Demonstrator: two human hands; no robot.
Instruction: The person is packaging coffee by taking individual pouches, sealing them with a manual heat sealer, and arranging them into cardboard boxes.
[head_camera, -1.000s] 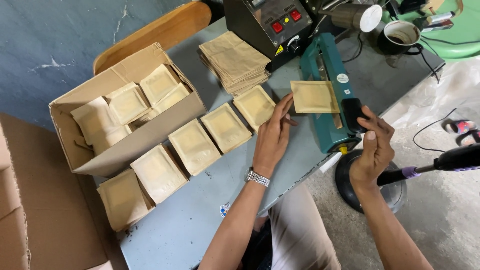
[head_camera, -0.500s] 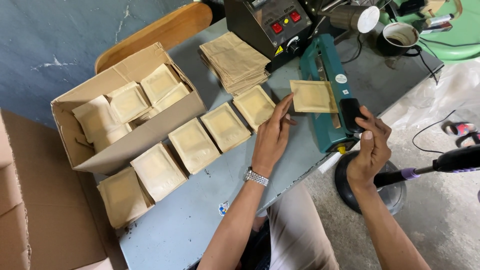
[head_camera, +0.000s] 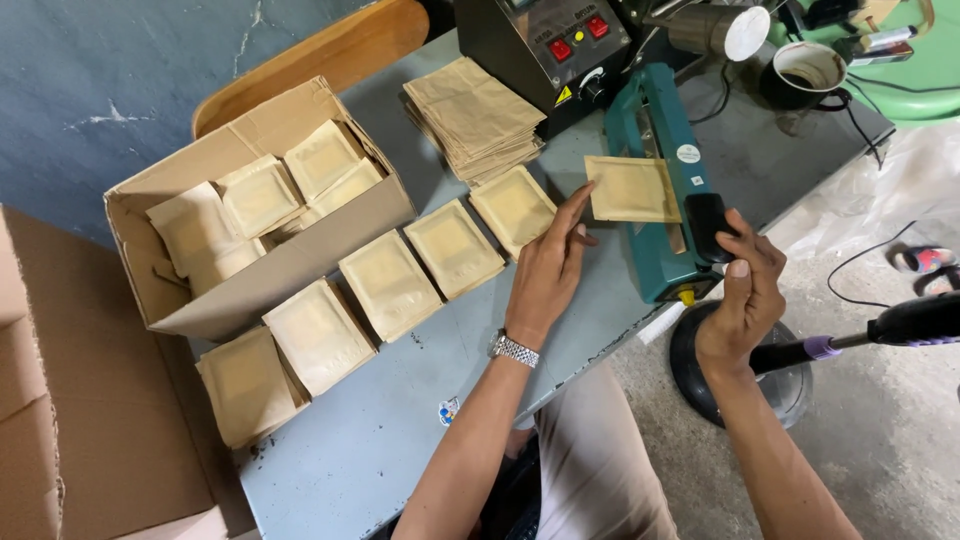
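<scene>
My left hand (head_camera: 548, 272), fingers spread, touched the paper pouch (head_camera: 632, 189) on the sealer (head_camera: 655, 180); my right hand (head_camera: 742, 290) gripped its black handle (head_camera: 706, 224).

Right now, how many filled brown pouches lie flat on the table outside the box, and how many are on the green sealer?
Pouches in a row on the table: 5
Pouch on the green sealer, touched by the left hand: 1
Total: 6

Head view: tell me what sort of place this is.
Probably a small packing workshop. A teal bench-top heat sealer holds a tan paper pouch, filled pouches lie in a row on the grey table, and an open cardboard box holds more.
</scene>
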